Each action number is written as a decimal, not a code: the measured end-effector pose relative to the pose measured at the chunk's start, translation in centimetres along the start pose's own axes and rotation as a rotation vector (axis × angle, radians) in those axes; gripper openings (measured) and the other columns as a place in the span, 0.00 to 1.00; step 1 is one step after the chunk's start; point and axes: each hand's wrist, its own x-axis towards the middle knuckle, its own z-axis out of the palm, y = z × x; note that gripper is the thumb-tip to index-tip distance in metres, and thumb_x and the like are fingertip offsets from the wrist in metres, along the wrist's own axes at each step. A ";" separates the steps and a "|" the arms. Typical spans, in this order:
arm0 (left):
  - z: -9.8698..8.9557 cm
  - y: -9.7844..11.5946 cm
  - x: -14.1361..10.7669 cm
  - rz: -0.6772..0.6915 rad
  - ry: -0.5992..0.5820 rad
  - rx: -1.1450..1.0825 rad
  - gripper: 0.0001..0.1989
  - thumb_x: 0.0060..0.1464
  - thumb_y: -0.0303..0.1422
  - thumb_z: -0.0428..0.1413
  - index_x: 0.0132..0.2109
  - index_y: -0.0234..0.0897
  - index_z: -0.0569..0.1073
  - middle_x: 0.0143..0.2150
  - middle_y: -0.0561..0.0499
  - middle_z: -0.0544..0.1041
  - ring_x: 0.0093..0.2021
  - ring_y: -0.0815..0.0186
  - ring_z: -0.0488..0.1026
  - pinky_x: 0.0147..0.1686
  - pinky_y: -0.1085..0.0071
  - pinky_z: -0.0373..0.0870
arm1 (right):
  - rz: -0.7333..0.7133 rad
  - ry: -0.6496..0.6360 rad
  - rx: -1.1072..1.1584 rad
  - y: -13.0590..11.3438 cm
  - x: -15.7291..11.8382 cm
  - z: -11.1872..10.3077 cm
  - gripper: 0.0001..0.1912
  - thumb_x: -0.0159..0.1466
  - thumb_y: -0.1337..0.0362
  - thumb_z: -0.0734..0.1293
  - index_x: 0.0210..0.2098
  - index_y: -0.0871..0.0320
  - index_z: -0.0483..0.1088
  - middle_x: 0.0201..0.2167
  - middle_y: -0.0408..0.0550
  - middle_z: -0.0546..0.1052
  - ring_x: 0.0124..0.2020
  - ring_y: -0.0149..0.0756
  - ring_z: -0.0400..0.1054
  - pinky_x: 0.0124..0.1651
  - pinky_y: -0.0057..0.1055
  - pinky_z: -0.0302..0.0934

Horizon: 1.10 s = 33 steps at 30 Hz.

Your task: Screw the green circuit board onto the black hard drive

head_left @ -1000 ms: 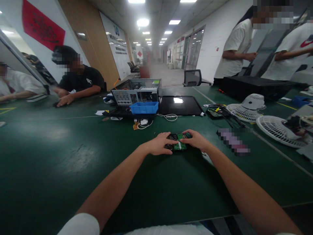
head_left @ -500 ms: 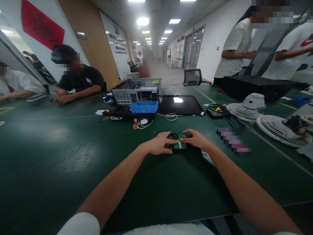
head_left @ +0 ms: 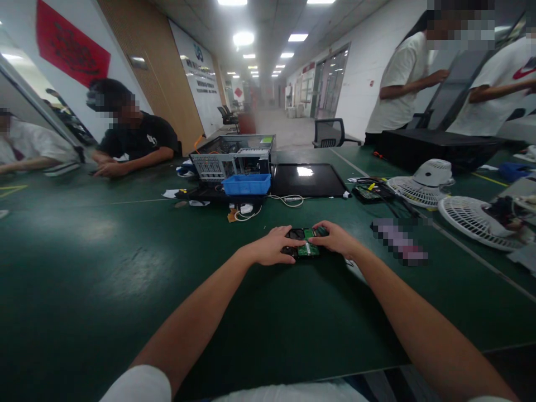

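A small black device with a green circuit board (head_left: 309, 249) lies on the green table (head_left: 268, 312) in front of me. My left hand (head_left: 275, 245) grips its left side, with the thumb at the near edge and a finger reaching onto the board. On the other side, my right hand (head_left: 334, 239) holds the device's right edge, its fingertips on the board's upper right part. Whatever lies under my fingers is hidden. Beyond the device sit a blue tray (head_left: 247, 184) and an open computer case (head_left: 232, 159).
A black flat panel (head_left: 310, 180) lies behind the device. To the right are a blurred pinkish object (head_left: 400, 241), a second circuit board (head_left: 371, 192), white fan parts (head_left: 419, 187) and a black box (head_left: 435, 148). People are at the left and right beyond the table.
Both my hands and the device look the same as before. A standing person's hand at the right has risen slightly, and the seated person's hands at the left have shifted a little.
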 end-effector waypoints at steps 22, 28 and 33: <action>0.2 -0.4 0.1 0.038 0.013 0.002 0.33 0.62 0.46 0.60 0.71 0.56 0.61 0.79 0.46 0.37 0.76 0.39 0.38 0.71 0.41 0.40 | 0.038 -0.107 0.009 0.0 -0.3 -0.4 0.33 0.56 0.54 0.78 0.57 0.55 0.67 0.31 0.39 0.71 0.22 0.24 0.59 0.22 0.22 0.51; 0.1 -0.2 0.0 0.053 0.018 0.008 0.32 0.63 0.45 0.59 0.71 0.56 0.61 0.79 0.48 0.38 0.76 0.40 0.37 0.71 0.42 0.40 | 0.023 -0.117 -0.007 -0.2 -0.3 -0.5 0.32 0.57 0.54 0.77 0.57 0.55 0.67 0.31 0.40 0.71 0.23 0.25 0.60 0.24 0.23 0.53; 0.2 -0.4 0.0 0.055 0.018 0.011 0.33 0.63 0.46 0.58 0.72 0.55 0.60 0.79 0.47 0.39 0.76 0.40 0.37 0.71 0.42 0.41 | 0.028 -0.131 -0.018 -0.1 -0.3 -0.5 0.32 0.58 0.53 0.76 0.58 0.54 0.66 0.31 0.39 0.70 0.23 0.25 0.59 0.24 0.24 0.52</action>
